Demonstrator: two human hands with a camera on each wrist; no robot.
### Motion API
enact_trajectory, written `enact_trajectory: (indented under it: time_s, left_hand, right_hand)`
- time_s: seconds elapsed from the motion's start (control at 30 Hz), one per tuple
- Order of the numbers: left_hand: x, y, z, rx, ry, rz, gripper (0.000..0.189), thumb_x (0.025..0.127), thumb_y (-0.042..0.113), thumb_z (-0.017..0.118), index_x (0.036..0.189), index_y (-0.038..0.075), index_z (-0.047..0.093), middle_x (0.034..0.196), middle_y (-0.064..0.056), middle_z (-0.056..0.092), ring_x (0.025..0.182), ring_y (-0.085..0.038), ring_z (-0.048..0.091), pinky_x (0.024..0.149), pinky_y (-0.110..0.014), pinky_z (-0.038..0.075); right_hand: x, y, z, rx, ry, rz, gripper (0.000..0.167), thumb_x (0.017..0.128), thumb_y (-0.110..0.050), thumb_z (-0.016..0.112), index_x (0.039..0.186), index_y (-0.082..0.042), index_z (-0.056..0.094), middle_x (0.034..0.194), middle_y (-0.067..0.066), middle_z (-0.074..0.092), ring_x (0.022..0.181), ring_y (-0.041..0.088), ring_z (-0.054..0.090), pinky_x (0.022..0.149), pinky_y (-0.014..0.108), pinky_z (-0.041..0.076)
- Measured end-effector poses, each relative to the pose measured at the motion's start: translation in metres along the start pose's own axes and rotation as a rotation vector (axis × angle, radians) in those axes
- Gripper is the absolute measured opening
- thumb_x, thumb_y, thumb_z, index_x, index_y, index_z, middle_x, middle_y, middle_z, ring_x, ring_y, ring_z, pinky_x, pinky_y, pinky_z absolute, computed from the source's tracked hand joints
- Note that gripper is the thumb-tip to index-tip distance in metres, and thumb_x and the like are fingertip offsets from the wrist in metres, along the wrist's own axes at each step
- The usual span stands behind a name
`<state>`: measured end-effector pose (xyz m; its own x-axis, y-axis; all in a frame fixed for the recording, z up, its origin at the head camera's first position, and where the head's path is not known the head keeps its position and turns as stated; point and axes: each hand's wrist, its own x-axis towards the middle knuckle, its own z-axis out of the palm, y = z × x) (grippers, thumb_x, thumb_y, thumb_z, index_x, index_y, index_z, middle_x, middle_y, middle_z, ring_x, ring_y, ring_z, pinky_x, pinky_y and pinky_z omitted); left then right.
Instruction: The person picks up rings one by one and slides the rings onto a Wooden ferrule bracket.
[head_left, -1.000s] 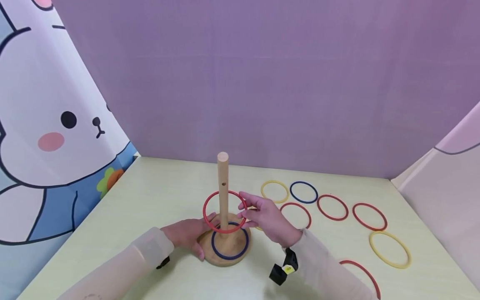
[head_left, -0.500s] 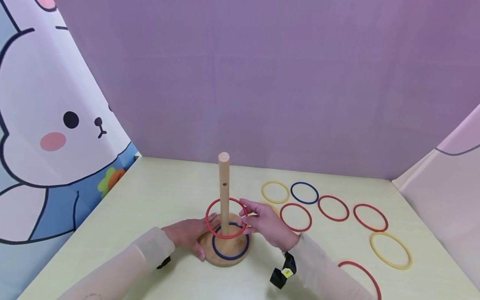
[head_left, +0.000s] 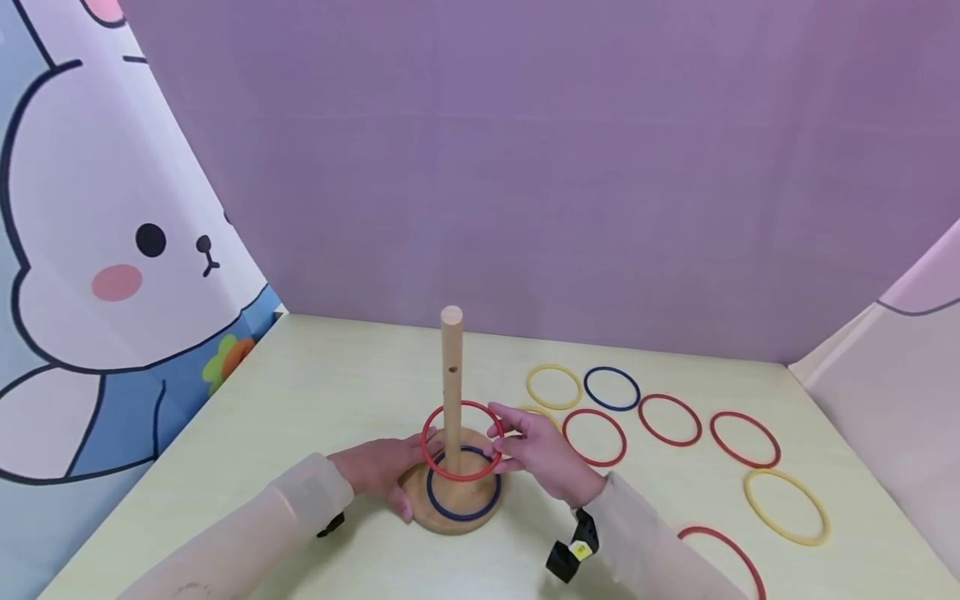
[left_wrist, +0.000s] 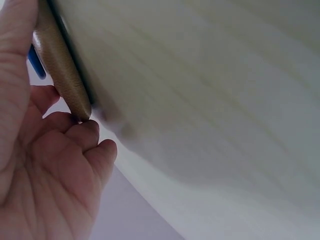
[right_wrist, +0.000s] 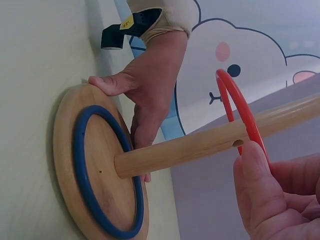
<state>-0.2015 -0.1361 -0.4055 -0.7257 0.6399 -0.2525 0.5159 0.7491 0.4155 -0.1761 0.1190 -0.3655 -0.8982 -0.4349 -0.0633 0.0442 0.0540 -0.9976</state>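
Observation:
A wooden peg stand stands on the table, with a round base [head_left: 450,528] and an upright post [head_left: 452,350]. My left hand [head_left: 375,467] grips the base's left edge; in the left wrist view its fingers [left_wrist: 55,165] curl against the rim. A blue ring [right_wrist: 80,155] lies flat on the base around the post. My right hand [head_left: 543,454] pinches the right side of a red ring [right_wrist: 252,125] between thumb and fingers. That red ring encircles the post, held above the base. The right wrist view shows a small hole [right_wrist: 238,143] in the post.
Several loose rings lie flat at the right: a yellow ring [head_left: 580,390], a blue ring [head_left: 615,408], red rings, and another yellow ring [head_left: 827,525]. My right forearm covers part of the nearest red ring [head_left: 738,550]. A purple cloth [head_left: 525,167] hangs behind the table [head_left: 337,367].
My right hand has lowered the red ring along the post towards the base. The left hand keeps its grip on the base, and the loose rings have stayed put.

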Motion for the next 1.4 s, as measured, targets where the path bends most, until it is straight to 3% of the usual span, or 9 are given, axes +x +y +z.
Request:
enact_trajectory:
  time_s: [0.33, 0.6, 0.97, 1.4]
  left_hand:
    - [0.001, -0.002, 0.000, 0.002, 0.007, 0.004, 0.107, 0.063, 0.035, 0.088, 0.150, 0.011, 0.032, 0.148, -0.010, 0.039, 0.124, -0.032, 0.049, 0.103, -0.048, 0.038]
    - [-0.001, -0.001, -0.001, -0.007, 0.009, 0.007, 0.106, 0.061, 0.033, 0.089, 0.149, 0.011, 0.034, 0.146, -0.008, 0.041, 0.122, -0.031, 0.050, 0.103, -0.047, 0.039]
    - [-0.001, -0.001, -0.001, -0.022, 0.016, 0.022, 0.109, 0.061, 0.034, 0.088, 0.151, 0.016, 0.030, 0.151, -0.010, 0.036, 0.120, -0.031, 0.053, 0.102, -0.047, 0.040]
    - [0.001, -0.005, -0.002, -0.030, -0.021, 0.032, 0.108, 0.065, 0.043, 0.084, 0.153, 0.016, 0.027, 0.158, -0.010, 0.020, 0.128, -0.035, 0.045, 0.105, -0.050, 0.036]
  right_hand:
    - [0.002, 0.007, 0.000, 0.043, -0.022, -0.015, 0.054, 0.093, 0.009, 0.049, 0.143, 0.013, 0.030, 0.104, 0.019, 0.053, 0.087, 0.013, 0.062, 0.073, 0.028, 0.056]
    - [0.002, 0.012, 0.001, 0.039, -0.008, -0.001, 0.053, 0.092, 0.010, 0.049, 0.143, 0.012, 0.031, 0.105, 0.019, 0.053, 0.088, 0.016, 0.063, 0.071, 0.027, 0.056]
    - [0.003, 0.017, 0.002, 0.039, -0.017, 0.034, 0.054, 0.092, 0.011, 0.049, 0.143, 0.013, 0.030, 0.103, 0.016, 0.053, 0.086, 0.014, 0.063, 0.066, 0.022, 0.055]
    - [0.002, 0.025, 0.001, 0.043, -0.030, 0.059, 0.054, 0.092, 0.011, 0.048, 0.143, 0.013, 0.030, 0.099, 0.011, 0.053, 0.083, 0.013, 0.062, 0.067, 0.022, 0.055]
